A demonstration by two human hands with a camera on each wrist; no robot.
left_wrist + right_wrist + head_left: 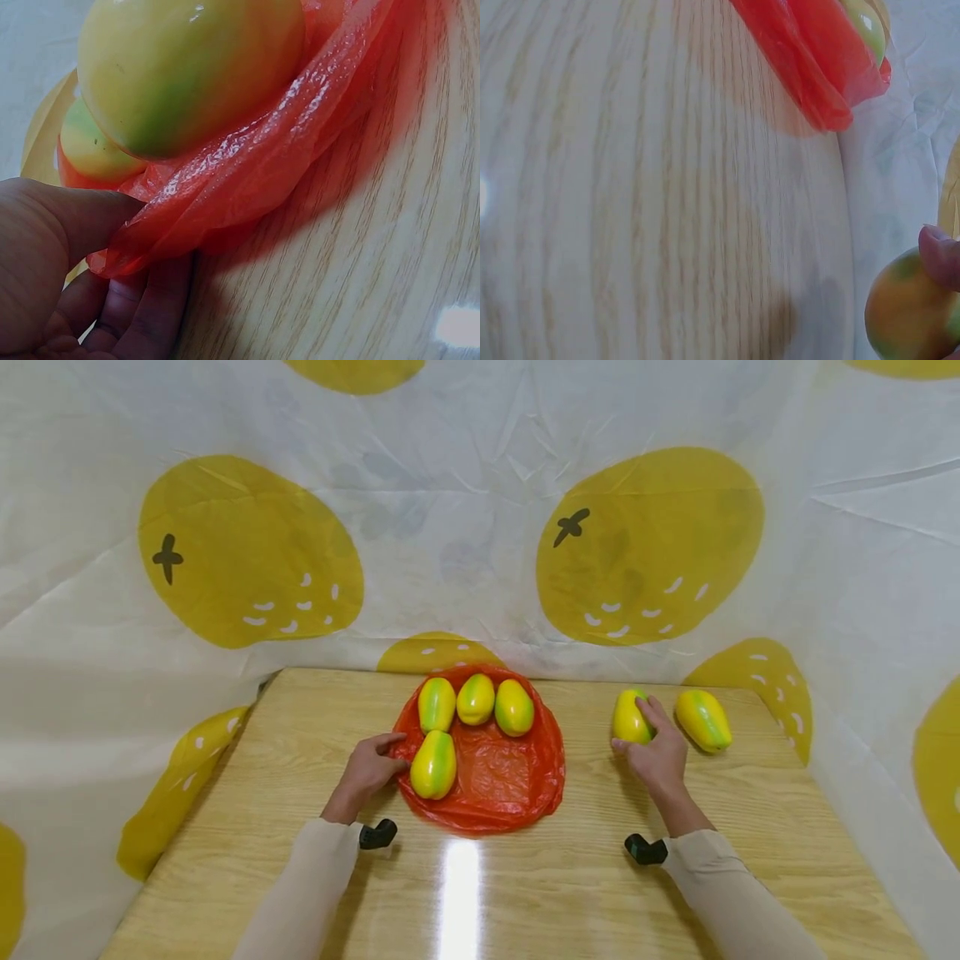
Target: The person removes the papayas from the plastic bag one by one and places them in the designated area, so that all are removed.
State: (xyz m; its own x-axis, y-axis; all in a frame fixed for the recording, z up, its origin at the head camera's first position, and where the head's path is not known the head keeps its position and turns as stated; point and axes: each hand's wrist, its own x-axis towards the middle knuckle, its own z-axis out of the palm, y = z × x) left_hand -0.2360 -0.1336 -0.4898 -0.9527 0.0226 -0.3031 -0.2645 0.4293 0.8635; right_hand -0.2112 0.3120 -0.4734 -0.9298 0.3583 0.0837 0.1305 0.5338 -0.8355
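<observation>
Four yellow-green plastic mangoes already lie on the crumpled orange-red plastic bag [495, 777] at table [525, 893] centre. Left hand [367, 770] pinches the bag's 9 o'clock edge. Right hand [658, 752] curls around a fifth mango [628, 718] at 3 o'clock (lifted or not, cannot tell); a sixth mango [703, 720] lies just beyond, untouched. Judged: two-thirds loaded.

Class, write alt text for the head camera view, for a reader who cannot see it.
A person's left hand pinches the edge of a red plastic bag holding four yellow-green fruits, while the right hand grips a fifth fruit on the wooden table. A sixth fruit lies just right of that hand, before a white backdrop printed with yellow fruit.
</observation>
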